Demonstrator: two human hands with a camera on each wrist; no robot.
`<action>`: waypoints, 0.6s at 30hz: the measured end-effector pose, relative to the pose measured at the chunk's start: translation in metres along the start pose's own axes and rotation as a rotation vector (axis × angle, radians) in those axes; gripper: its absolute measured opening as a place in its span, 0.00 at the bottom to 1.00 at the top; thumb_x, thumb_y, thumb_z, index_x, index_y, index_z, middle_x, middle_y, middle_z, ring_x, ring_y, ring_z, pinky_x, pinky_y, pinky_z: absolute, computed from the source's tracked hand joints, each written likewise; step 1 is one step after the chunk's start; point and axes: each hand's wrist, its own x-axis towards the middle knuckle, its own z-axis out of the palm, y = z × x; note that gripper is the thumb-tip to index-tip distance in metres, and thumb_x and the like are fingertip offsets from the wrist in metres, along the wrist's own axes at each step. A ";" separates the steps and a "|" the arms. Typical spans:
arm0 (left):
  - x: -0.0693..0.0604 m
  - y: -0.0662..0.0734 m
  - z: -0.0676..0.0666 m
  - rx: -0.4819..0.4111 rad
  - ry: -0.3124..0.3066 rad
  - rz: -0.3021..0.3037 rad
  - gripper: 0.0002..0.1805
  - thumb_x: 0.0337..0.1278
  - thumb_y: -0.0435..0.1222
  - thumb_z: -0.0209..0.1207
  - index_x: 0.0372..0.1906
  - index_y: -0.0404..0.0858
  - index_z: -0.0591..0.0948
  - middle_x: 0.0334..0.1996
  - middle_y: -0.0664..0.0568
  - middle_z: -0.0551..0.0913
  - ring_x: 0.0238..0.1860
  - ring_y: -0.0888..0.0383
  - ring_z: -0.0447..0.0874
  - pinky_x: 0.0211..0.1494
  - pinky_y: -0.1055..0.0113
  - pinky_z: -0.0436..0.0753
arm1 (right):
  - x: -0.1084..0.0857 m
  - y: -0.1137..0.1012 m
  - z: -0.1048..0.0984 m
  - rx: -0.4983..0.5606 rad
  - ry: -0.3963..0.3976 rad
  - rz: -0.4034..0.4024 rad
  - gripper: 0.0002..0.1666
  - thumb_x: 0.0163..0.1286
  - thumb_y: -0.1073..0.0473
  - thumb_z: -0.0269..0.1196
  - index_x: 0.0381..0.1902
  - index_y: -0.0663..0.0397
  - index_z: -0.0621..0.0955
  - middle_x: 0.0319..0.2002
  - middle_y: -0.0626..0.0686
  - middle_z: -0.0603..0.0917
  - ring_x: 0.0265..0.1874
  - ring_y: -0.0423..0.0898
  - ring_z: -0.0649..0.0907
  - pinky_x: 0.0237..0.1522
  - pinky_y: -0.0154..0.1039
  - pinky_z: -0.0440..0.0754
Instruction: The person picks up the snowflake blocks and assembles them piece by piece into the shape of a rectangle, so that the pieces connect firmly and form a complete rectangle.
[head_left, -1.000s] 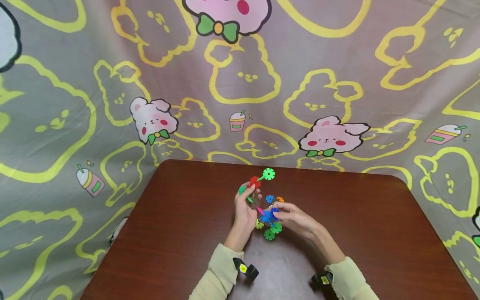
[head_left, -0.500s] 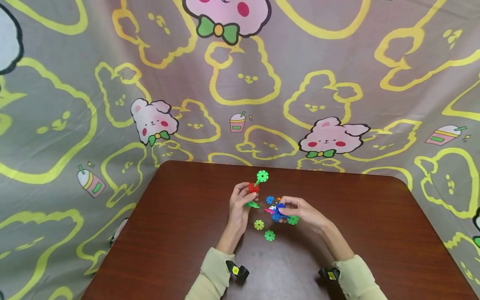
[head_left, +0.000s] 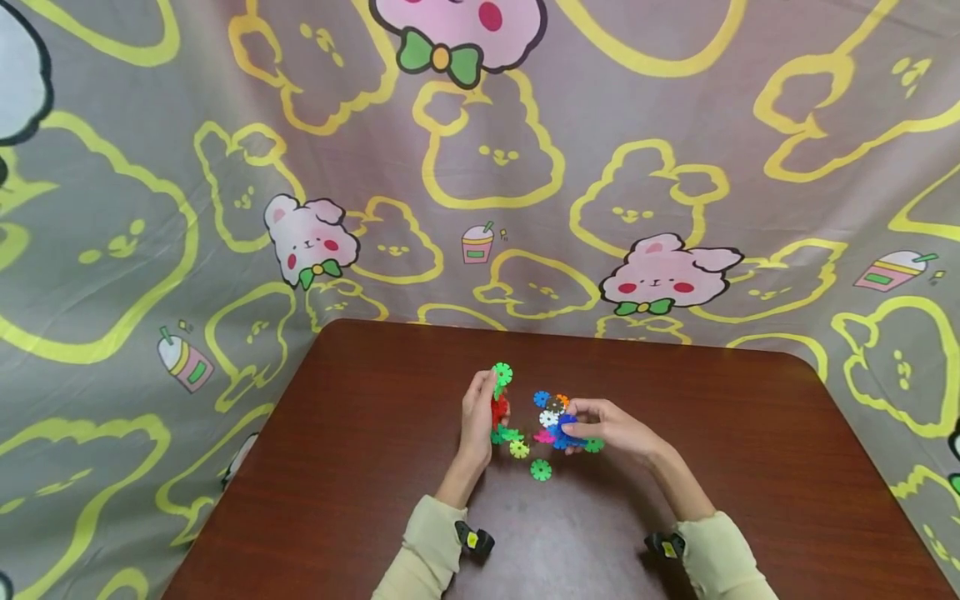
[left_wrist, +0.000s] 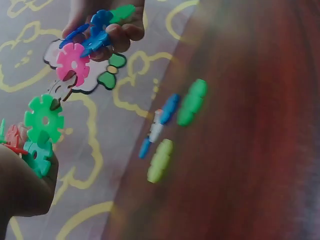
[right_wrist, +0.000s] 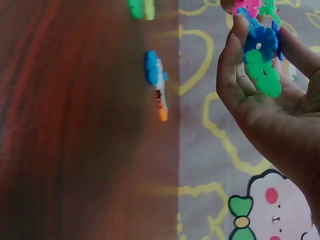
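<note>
Toothed plastic snowflake discs are slotted together between the two hands. My left hand (head_left: 477,421) grips the left part, with a red disc (head_left: 499,410) and a bright green disc (head_left: 498,372) at the fingers. In the left wrist view a green disc (left_wrist: 36,118) extends from this part toward a pink disc (left_wrist: 64,62). Brown bits show between them; whether they join the two parts I cannot tell. With thumb and fingers, my right hand (head_left: 611,429) pinches the dark blue disc (head_left: 567,422) of the right part. Another green disc (right_wrist: 270,82) lies over that palm.
On the brown table (head_left: 360,467) lie loose discs: yellow-green (head_left: 514,447), green (head_left: 536,468), blue (head_left: 538,397), white (head_left: 546,416), brown (head_left: 552,405) and orange (head_left: 565,400). A patterned curtain (head_left: 525,225) hangs behind the table.
The left hand has turned, swinging the bright green and red discs lower and toward the left. The right hand has moved slightly right with the blue discs, opening more space between the hands.
</note>
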 end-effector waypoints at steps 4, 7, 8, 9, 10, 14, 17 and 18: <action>0.000 -0.011 -0.003 0.019 0.038 0.027 0.15 0.81 0.41 0.52 0.41 0.32 0.75 0.30 0.52 0.83 0.18 0.61 0.71 0.20 0.73 0.69 | 0.000 0.011 0.002 -0.011 -0.010 -0.005 0.14 0.79 0.59 0.61 0.40 0.67 0.77 0.36 0.63 0.86 0.41 0.69 0.86 0.44 0.43 0.85; -0.002 -0.014 -0.003 0.055 0.041 0.051 0.15 0.81 0.40 0.53 0.44 0.28 0.74 0.31 0.51 0.85 0.18 0.61 0.71 0.20 0.72 0.68 | 0.000 0.019 0.005 -0.034 0.004 -0.011 0.13 0.78 0.60 0.61 0.39 0.68 0.76 0.32 0.58 0.85 0.35 0.56 0.86 0.39 0.37 0.79; -0.002 -0.015 -0.003 0.067 0.036 0.061 0.16 0.81 0.39 0.53 0.44 0.27 0.73 0.32 0.51 0.85 0.18 0.62 0.72 0.21 0.72 0.68 | 0.000 0.021 0.006 -0.041 0.014 -0.012 0.13 0.78 0.60 0.62 0.38 0.67 0.76 0.31 0.55 0.83 0.33 0.51 0.84 0.37 0.35 0.77; -0.003 -0.016 -0.003 0.078 0.028 0.073 0.16 0.81 0.39 0.53 0.45 0.26 0.73 0.32 0.51 0.85 0.18 0.63 0.72 0.21 0.72 0.68 | 0.001 0.022 0.007 -0.053 0.023 -0.013 0.13 0.78 0.60 0.62 0.37 0.67 0.76 0.29 0.53 0.81 0.32 0.47 0.81 0.36 0.35 0.75; -0.004 -0.016 -0.003 0.085 0.019 0.083 0.16 0.81 0.39 0.53 0.46 0.25 0.73 0.32 0.51 0.85 0.18 0.64 0.73 0.21 0.72 0.69 | 0.001 0.024 0.008 -0.069 0.033 -0.015 0.13 0.78 0.61 0.62 0.37 0.67 0.76 0.29 0.51 0.79 0.30 0.44 0.79 0.34 0.35 0.73; -0.005 -0.019 -0.003 0.094 -0.017 0.112 0.16 0.82 0.38 0.51 0.47 0.24 0.72 0.31 0.54 0.85 0.19 0.64 0.74 0.21 0.72 0.70 | 0.003 0.025 0.009 -0.130 0.118 -0.006 0.11 0.77 0.61 0.62 0.37 0.66 0.78 0.29 0.50 0.77 0.31 0.43 0.76 0.36 0.36 0.77; -0.006 -0.020 -0.003 0.093 -0.030 0.119 0.15 0.82 0.37 0.50 0.47 0.25 0.72 0.31 0.54 0.85 0.19 0.63 0.75 0.21 0.73 0.70 | 0.004 0.019 0.009 -0.128 0.241 -0.010 0.11 0.77 0.62 0.62 0.39 0.69 0.82 0.33 0.55 0.82 0.35 0.49 0.83 0.43 0.44 0.86; -0.006 -0.021 -0.002 0.096 -0.030 0.121 0.15 0.82 0.37 0.50 0.48 0.25 0.72 0.31 0.55 0.84 0.19 0.62 0.75 0.21 0.73 0.70 | 0.004 0.016 0.010 -0.112 0.284 -0.014 0.12 0.77 0.62 0.62 0.40 0.70 0.82 0.34 0.58 0.84 0.36 0.51 0.85 0.45 0.47 0.87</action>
